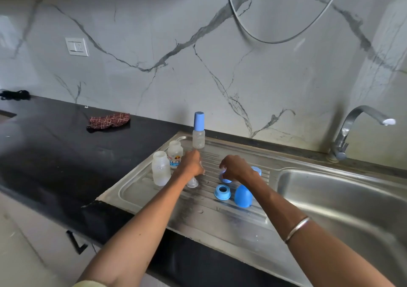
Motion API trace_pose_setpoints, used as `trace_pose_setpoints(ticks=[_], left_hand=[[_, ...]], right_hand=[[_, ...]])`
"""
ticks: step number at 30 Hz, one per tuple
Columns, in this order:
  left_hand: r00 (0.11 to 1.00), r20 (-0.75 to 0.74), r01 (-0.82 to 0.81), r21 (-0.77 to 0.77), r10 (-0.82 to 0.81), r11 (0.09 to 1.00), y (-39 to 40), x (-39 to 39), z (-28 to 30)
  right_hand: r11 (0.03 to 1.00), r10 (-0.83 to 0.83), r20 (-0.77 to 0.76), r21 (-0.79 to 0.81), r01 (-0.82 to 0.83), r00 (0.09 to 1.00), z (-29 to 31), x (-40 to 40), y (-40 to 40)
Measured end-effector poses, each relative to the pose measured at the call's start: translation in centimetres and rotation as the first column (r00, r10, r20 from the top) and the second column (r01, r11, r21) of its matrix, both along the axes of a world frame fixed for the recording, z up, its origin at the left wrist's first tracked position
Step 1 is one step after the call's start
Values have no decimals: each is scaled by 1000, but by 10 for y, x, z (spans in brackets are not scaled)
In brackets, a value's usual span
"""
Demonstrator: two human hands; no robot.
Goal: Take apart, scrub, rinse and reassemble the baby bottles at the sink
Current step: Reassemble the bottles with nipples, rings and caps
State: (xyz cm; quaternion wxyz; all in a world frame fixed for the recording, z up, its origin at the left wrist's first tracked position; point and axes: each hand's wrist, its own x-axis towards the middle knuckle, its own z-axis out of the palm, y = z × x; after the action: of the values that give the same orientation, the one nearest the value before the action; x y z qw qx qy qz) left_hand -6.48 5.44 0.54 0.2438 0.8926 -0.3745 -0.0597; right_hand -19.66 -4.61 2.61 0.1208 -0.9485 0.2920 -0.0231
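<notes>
Left of centre, two open, clear plastic bottle bodies (161,170) stand on the steel drainboard (136,189); our left hand (192,164), fingers curled, grasp unclear, could topple them. Our right hand (235,168) grips a blue collar (225,179) that could slip.

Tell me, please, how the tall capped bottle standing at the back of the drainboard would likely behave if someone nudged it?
The tall capped bottle is narrow and high, so it would probably tip easily. It looks empty, clear plastic, so likely light. It stands at the drainboard's back edge beside the ridges, so it might wobble.
</notes>
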Motion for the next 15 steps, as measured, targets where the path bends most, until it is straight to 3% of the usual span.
trace_pose_setpoints(ticks=[3, 6, 15], left_hand=[[999, 43, -2, 14, 2, 1000, -3, 1, -1], [999, 35, 2, -40, -1, 999, -4, 2, -2], [991, -24, 118, -277, -130, 954, -5, -26, 23]], right_hand=[[1000, -6, -64, -1, 6, 998, -4, 4, 0], [1000, -17, -16, -1, 17, 1000, -8, 6, -2], [988, -82, 388, 151, 25, 918, 21, -39, -5]])
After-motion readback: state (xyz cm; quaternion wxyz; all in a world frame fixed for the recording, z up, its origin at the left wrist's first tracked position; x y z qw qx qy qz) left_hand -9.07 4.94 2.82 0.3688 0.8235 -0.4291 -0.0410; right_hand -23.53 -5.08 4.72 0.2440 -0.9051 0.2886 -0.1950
